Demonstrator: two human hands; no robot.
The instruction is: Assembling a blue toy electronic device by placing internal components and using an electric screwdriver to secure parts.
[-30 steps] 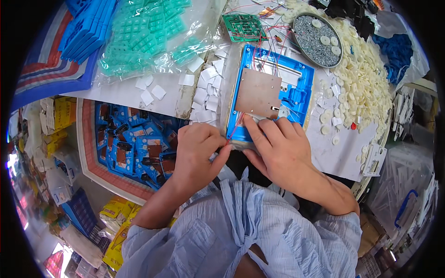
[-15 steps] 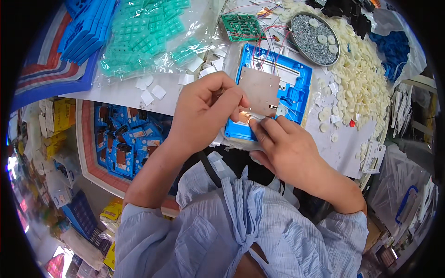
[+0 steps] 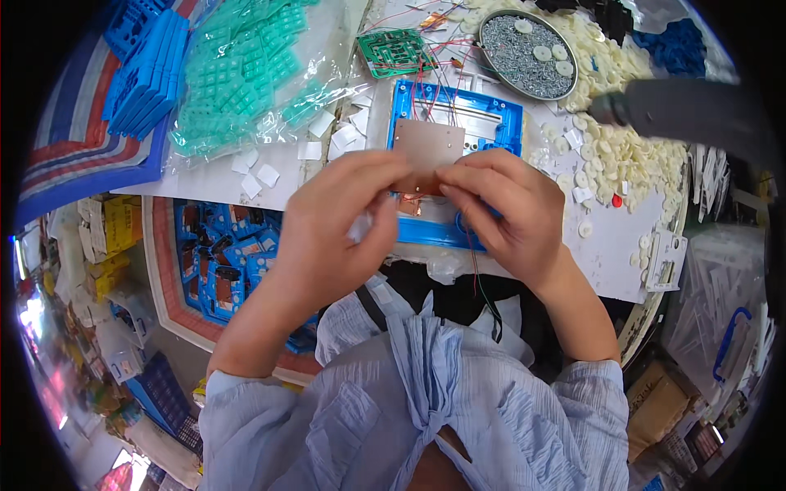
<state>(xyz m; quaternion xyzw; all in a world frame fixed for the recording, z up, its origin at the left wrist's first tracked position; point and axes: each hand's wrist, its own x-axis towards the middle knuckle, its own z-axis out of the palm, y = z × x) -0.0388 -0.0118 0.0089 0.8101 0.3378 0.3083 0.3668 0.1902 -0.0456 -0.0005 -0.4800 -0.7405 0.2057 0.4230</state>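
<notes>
A blue plastic casing [image 3: 509, 123] lies on the table in front of me. Over it a brown circuit board [image 3: 429, 144] is tilted up, with thin red and dark wires running from its far edge. My left hand [image 3: 340, 217] pinches the board's near left corner between thumb and fingers. At the near right corner my right hand [image 3: 509, 200] closes thumb and fingertips on the board. Below the right hand, thin wires [image 3: 475, 266] droop past the casing's near edge. A copper-coloured part [image 3: 409, 204] shows inside the casing beneath the board.
A green circuit board [image 3: 397, 52] sits behind the casing, beside a round tray of screws [image 3: 532, 88]. Cream discs [image 3: 634, 159] are heaped on the right, under a dark cylindrical tool [image 3: 684, 110]. Bagged green keypads [image 3: 237, 78] lie left; a bin [image 3: 155, 262] of blue units stands below.
Both hands have come to the board's near corners, and its near edge is raised. Wires now dangle below my right hand. A dark tool has appeared at the right. The view has shifted.
</notes>
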